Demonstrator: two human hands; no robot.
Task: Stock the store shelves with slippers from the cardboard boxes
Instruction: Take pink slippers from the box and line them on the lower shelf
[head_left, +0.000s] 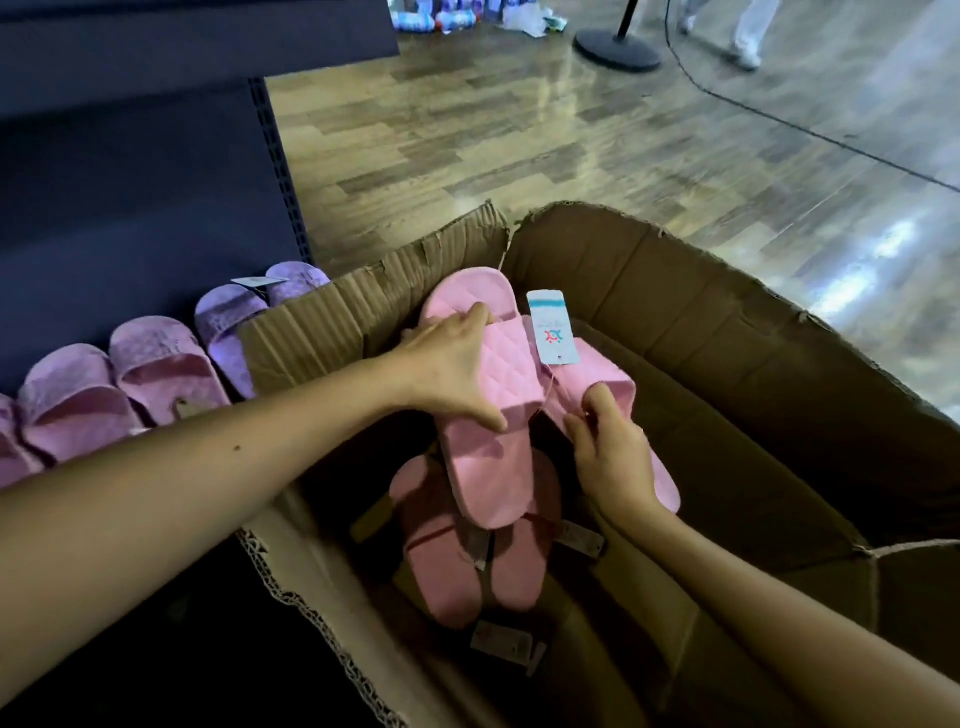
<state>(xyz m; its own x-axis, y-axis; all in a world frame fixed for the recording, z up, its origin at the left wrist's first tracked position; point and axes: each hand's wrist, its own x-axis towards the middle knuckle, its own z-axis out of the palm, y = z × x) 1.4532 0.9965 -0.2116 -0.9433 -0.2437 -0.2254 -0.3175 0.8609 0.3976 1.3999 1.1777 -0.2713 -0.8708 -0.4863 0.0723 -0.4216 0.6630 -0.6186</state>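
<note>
Just above the open cardboard box (727, 332), a pair of pink slippers (488, 467) is held between both hands. The left hand (452, 364) lies across the quilted strap of the nearer slipper. Its fingers curl over the strap's far edge and the thumb presses its near edge, so its grip is closed round that strap. The right hand (610, 457) reaches up from below and pinches the strap edge of the second slipper between thumb and fingertips, a narrow grip holding it. The two slippers overlap, footbeds up and toes pointing away from the person. A thin string runs from them to a white paper tag (552, 326) with a blue band, which stands up beside the straps. Both slippers are the same pale pink, with a diamond-stitched strap and a smooth footbed. Below them, on the bottom of the box, lie more pink slippers (441, 561) of the same kind with small tags beside them. The box walls are brown, creased and torn along the rim. Left of the box, a row of lilac slippers (156, 364) stands side by side on the dark shelf (130, 208).
</note>
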